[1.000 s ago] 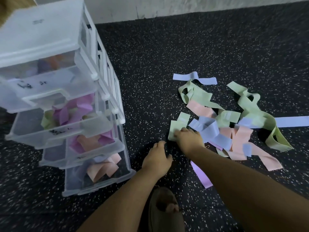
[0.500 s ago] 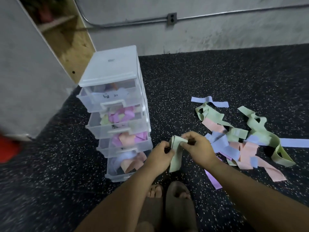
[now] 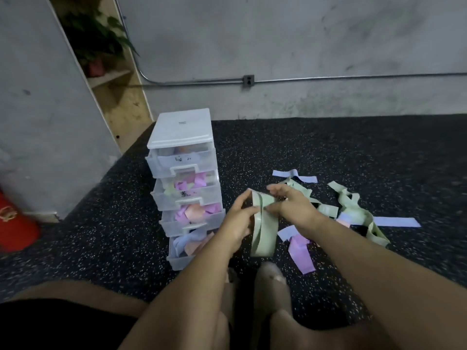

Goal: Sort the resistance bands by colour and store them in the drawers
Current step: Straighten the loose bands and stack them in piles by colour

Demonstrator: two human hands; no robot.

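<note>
— What do we have underfoot?
— We're on a black floor (image 3: 353, 152) flecked with white, matte in dim light.
— And ahead of us?
— We see a stained grey concrete wall (image 3: 303, 46). A thin metal conduit (image 3: 353, 77) runs along it low down, through a small outlet box (image 3: 248, 81), and bends upward at the left.
— To our left?
— We find a pale grey panel (image 3: 38, 97). Past it is a plywood recess (image 3: 126, 109) whose shelf (image 3: 108, 77) carries a leafy plant (image 3: 96, 39) in a red pot (image 3: 96, 68). A blurred red object (image 3: 15, 223) sits at the floor's left edge; we cannot tell what it is.
</note>
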